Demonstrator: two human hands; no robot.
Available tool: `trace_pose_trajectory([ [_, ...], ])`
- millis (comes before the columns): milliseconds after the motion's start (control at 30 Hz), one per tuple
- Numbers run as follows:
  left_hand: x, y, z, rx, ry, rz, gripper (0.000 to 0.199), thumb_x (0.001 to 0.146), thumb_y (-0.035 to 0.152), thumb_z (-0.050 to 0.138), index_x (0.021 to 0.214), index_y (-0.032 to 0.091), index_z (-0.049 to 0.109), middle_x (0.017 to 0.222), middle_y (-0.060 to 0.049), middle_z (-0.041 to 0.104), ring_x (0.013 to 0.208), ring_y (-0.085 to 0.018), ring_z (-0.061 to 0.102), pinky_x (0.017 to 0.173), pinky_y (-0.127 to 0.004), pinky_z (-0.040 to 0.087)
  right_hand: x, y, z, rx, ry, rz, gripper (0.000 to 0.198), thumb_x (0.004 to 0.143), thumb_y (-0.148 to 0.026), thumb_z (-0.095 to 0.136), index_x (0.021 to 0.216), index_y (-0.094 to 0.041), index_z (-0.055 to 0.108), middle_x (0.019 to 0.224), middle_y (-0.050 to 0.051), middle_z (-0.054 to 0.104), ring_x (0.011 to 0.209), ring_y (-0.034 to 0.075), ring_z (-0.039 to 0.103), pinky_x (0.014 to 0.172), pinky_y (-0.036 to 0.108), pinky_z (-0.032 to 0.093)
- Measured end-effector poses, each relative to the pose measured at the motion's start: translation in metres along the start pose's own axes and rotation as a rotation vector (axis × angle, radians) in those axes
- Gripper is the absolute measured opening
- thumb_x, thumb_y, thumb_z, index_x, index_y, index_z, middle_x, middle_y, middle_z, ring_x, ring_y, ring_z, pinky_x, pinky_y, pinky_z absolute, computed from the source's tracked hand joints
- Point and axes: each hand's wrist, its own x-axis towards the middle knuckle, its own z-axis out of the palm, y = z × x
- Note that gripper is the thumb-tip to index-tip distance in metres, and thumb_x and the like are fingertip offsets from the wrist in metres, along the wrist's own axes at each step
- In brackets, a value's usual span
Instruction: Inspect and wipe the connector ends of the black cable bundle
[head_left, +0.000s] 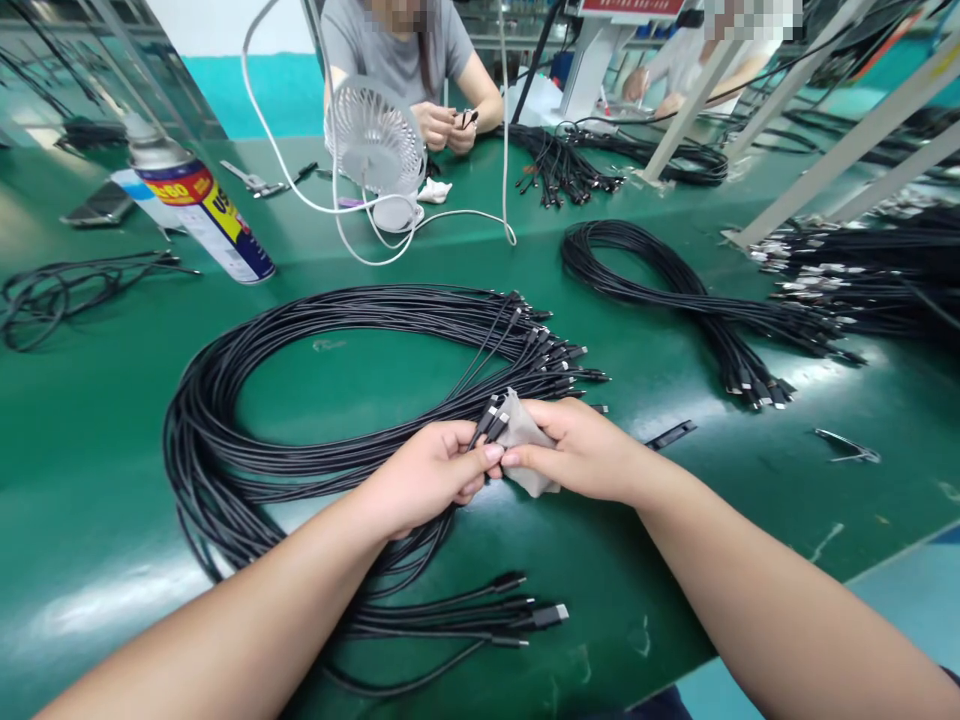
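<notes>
Between thumb and fingers, my left hand pinches a few black cables whose plugs poke up past the fingertips. My right hand grips a crumpled grey cloth against those plugs, and the two thumbs almost meet. Part of the cable ends is hidden by the fingers and cloth. Behind and left of my hands lies a large looped bundle of black cables, its plug ends fanned out to the right. Nearer me, several cable ends with plugs rest on the green table, below my left wrist.
A spray can and a small white fan with a looping cord stand on the green table. More cable bundles lie at right. Nippers lie near the right edge. Across the table, a person handles cables.
</notes>
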Motion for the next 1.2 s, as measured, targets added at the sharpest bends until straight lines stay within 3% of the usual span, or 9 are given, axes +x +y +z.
trace_pose_trajectory([
  [133,-0.001,-0.001,-0.001,-0.003,0.007,-0.006,0.043,0.073,0.053,0.071,0.072,0.012,0.057,0.047,0.008,0.039,0.044,-0.004,0.031,0.044,-0.019,0.024,-0.001,0.003,-0.006,-0.004,-0.036,-0.051,0.010,0.089,-0.021,0.055,0.085,-0.016,0.064,0.078,0.000,0.070,0.062,0.008,0.056,0.057,0.019,0.042],
  [233,-0.001,-0.003,-0.002,0.011,0.002,-0.018,0.043,0.075,0.053,0.069,0.072,0.013,0.057,0.046,0.008,0.039,0.044,-0.004,0.031,0.045,-0.019,0.025,0.000,0.012,-0.002,0.084,-0.073,0.023,0.014,0.091,-0.028,0.056,0.092,-0.016,0.062,0.083,0.002,0.071,0.065,0.010,0.060,0.058,0.021,0.045],
  [367,-0.001,-0.004,-0.004,-0.002,-0.043,-0.042,0.040,0.077,0.051,0.069,0.071,0.014,0.055,0.048,0.009,0.039,0.045,-0.004,0.028,0.045,-0.019,0.024,0.002,0.010,0.006,0.159,-0.028,0.073,0.015,0.081,-0.029,0.068,0.088,-0.016,0.064,0.082,0.002,0.072,0.073,0.014,0.065,0.066,0.024,0.050],
  [500,-0.003,0.000,-0.001,-0.012,-0.045,-0.036,0.041,0.074,0.052,0.071,0.070,0.014,0.055,0.047,0.009,0.039,0.045,-0.004,0.029,0.045,-0.020,0.024,0.002,0.000,0.003,0.058,0.028,0.074,0.013,0.076,-0.028,0.072,0.080,-0.016,0.068,0.074,0.001,0.070,0.066,0.014,0.062,0.060,0.024,0.046],
  [600,-0.004,0.004,0.002,-0.010,-0.030,-0.034,0.045,0.071,0.055,0.072,0.070,0.013,0.056,0.047,0.008,0.039,0.045,-0.004,0.029,0.045,-0.020,0.024,0.003,-0.001,-0.001,0.132,0.035,0.096,0.023,0.069,-0.030,0.079,0.083,-0.015,0.068,0.074,0.000,0.068,0.066,0.013,0.059,0.060,0.024,0.046],
  [833,-0.001,-0.001,-0.002,-0.035,-0.005,-0.023,0.042,0.075,0.052,0.070,0.070,0.013,0.056,0.046,0.008,0.039,0.044,-0.004,0.028,0.045,-0.020,0.023,0.001,0.002,-0.005,0.302,-0.105,0.128,0.037,0.066,-0.028,0.082,0.094,-0.017,0.061,0.084,-0.001,0.066,0.071,0.012,0.060,0.061,0.023,0.048],
  [1000,-0.001,-0.002,-0.003,-0.100,-0.016,0.002,0.039,0.076,0.048,0.071,0.071,0.012,0.058,0.047,0.008,0.039,0.044,-0.004,0.027,0.046,-0.019,0.022,-0.005,0.004,-0.016,0.444,-0.211,0.137,0.031,0.081,-0.038,0.069,0.097,-0.015,0.057,0.097,0.007,0.069,0.083,0.015,0.067,0.070,0.028,0.054],
  [1100,-0.001,-0.001,-0.003,-0.082,-0.024,0.003,0.040,0.075,0.050,0.072,0.071,0.012,0.058,0.047,0.007,0.039,0.044,-0.004,0.028,0.046,-0.020,0.022,-0.005,0.010,-0.014,0.412,-0.134,0.145,0.023,0.084,-0.035,0.067,0.090,-0.014,0.060,0.087,0.006,0.071,0.080,0.015,0.068,0.071,0.028,0.054],
  [1200,0.000,-0.002,-0.003,-0.060,-0.013,-0.008,0.041,0.075,0.051,0.072,0.071,0.012,0.058,0.047,0.007,0.039,0.045,-0.004,0.029,0.046,-0.020,0.023,-0.002,0.013,-0.004,0.398,-0.036,0.139,0.020,0.078,-0.030,0.073,0.085,-0.015,0.061,0.080,0.004,0.071,0.076,0.015,0.068,0.067,0.027,0.054],
])
